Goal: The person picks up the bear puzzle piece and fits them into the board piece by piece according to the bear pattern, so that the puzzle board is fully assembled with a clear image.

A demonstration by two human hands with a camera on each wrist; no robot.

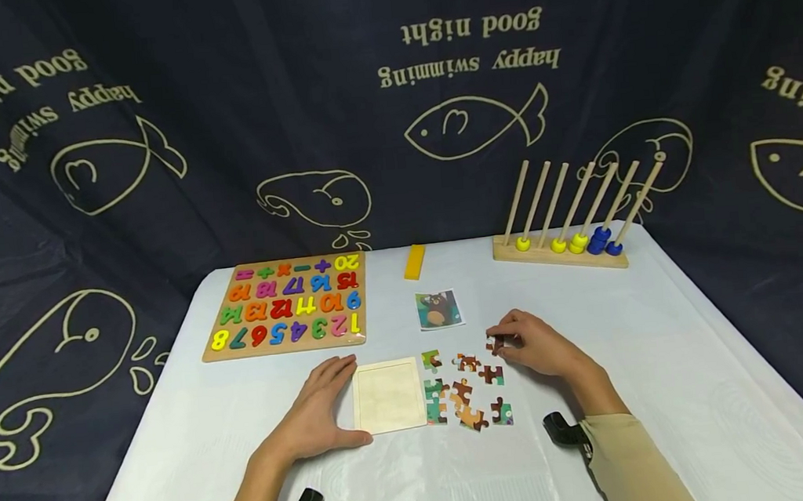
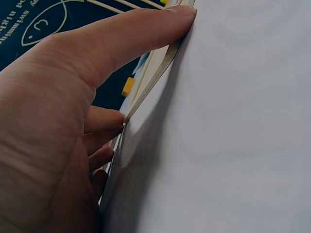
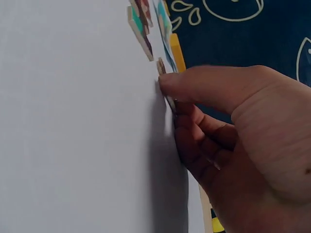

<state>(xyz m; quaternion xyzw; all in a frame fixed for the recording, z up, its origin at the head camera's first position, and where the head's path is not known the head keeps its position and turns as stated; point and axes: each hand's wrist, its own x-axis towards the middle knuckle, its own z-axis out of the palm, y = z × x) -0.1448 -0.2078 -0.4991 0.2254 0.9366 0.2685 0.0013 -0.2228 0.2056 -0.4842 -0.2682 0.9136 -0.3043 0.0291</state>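
A pale wooden puzzle tray [image 1: 389,397] with a raised rim lies bare on the table. My left hand [image 1: 315,414] grips it at the left side, thumb at the near corner and index finger at the far corner. In the left wrist view, the thumb and a fingertip touch the rim [image 2: 154,77]. My right hand [image 1: 539,343] pinches a dark brown jigsaw piece [image 1: 494,344] between thumb and fingers, low over the table. Several loose jigsaw pieces [image 1: 461,391] in brown, green and orange lie right of the tray. The right wrist view shows the pinched piece [image 3: 161,66] edge-on, mostly hidden.
A bear picture card [image 1: 439,310] lies beyond the pieces, with a yellow block [image 1: 414,262] behind it. A number board [image 1: 291,306] sits at the back left. At the back right stands a wooden peg rack [image 1: 559,254] with yellow and blue beads. A dark printed cloth [image 1: 332,91] hangs behind.
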